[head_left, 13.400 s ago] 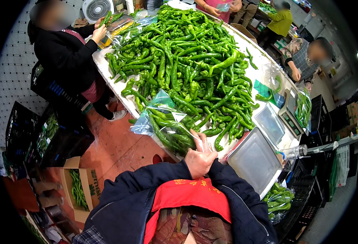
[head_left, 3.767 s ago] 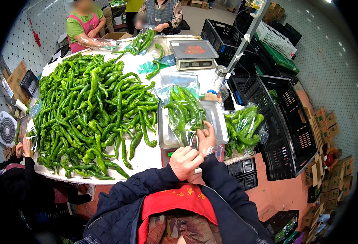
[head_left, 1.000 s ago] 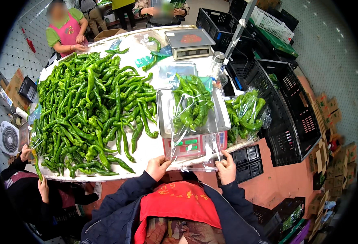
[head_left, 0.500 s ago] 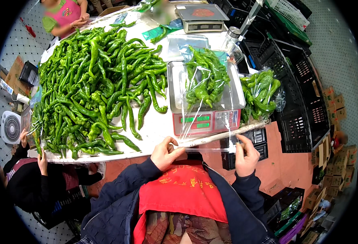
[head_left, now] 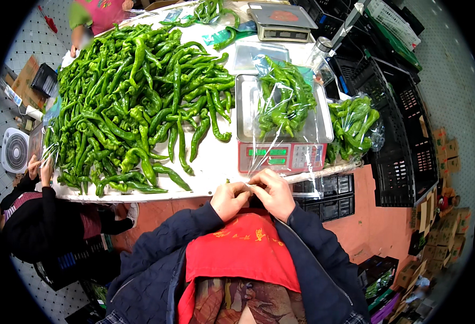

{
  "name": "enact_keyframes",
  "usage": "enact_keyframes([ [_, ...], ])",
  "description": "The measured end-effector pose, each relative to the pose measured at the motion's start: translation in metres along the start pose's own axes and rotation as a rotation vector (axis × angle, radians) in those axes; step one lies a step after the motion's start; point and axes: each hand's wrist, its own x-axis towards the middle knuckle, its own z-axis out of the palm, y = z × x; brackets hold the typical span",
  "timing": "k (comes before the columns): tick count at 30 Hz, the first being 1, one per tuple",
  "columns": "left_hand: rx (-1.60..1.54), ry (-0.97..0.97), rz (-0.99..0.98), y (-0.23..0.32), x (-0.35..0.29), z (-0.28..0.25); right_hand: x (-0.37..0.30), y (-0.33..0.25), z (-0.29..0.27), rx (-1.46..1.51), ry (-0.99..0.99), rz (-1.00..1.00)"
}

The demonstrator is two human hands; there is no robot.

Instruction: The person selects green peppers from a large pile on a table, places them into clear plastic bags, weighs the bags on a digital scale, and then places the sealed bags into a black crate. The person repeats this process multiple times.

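A clear plastic bag [head_left: 272,139] of long green peppers [head_left: 287,100] lies on the steel pan [head_left: 246,116] of a red-and-white digital scale [head_left: 281,157]. Its open end stretches toward me over the scale's front. My left hand [head_left: 230,200] and my right hand [head_left: 273,195] meet at the table's near edge, both closed, fingertips pinching the gathered end of the bag. The exact grip is partly hidden by the fingers. A large heap of loose green peppers [head_left: 135,108] covers the table to the left of the scale.
Another bag of peppers [head_left: 353,127] sits right of the scale. A second scale [head_left: 281,21] and a glass jar [head_left: 321,48] stand farther back. Black crates [head_left: 394,119] line the right side. Two people work at the table, one far left [head_left: 100,13], one near left [head_left: 48,216].
My right hand has moved left to meet my left hand, bringing the bag's spread mouth together. The view has shifted slightly. The near-left person's hands have come closer together.
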Motion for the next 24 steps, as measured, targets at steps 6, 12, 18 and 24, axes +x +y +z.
enact_keyframes([
  [6,0.043,-0.044,-0.038,-0.002,-0.004,-0.004,-0.001,0.005,0.009,0.017,-0.05,0.03],
  [12,-0.095,0.004,-0.057,-0.024,0.004,-0.003,0.002,0.012,0.009,-0.072,-0.063,-0.046],
  [18,-0.236,0.039,-0.021,-0.016,0.053,0.0,0.002,0.009,0.013,-0.222,-0.001,-0.218],
  [24,-0.247,0.051,0.01,-0.024,0.055,0.007,-0.027,0.02,-0.014,-0.369,-0.122,-0.35],
])
